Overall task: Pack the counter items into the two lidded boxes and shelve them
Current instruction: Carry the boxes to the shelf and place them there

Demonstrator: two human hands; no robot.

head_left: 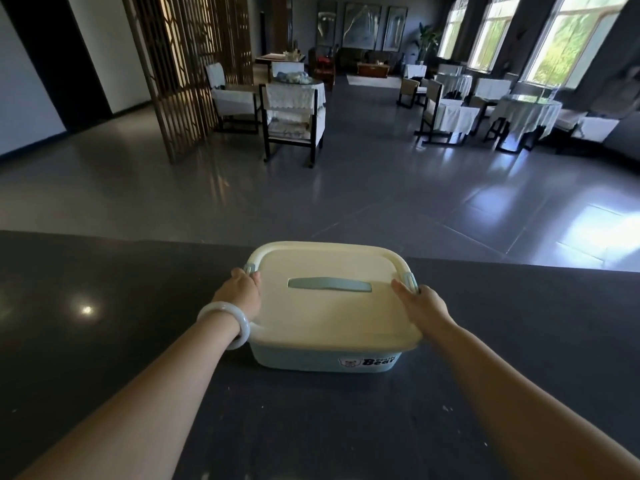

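while the left hand [244, 289] and right hand [420, 303] grip the pale blue plastic box's [325, 358] cream lid [329, 306] at its side clips, an unlatched clip could let it drop.

We read one piece of lettering only: on the pale blue front wall of the lidded box [311, 358], near its right corner, the word "Bear" stands in bold dark letters, beside a small drawing of a bear's head. Above "Bear" we see a smaller line of dark letters, partly hidden under the lid's rim, which we cannot make out. We find no other text or numbers
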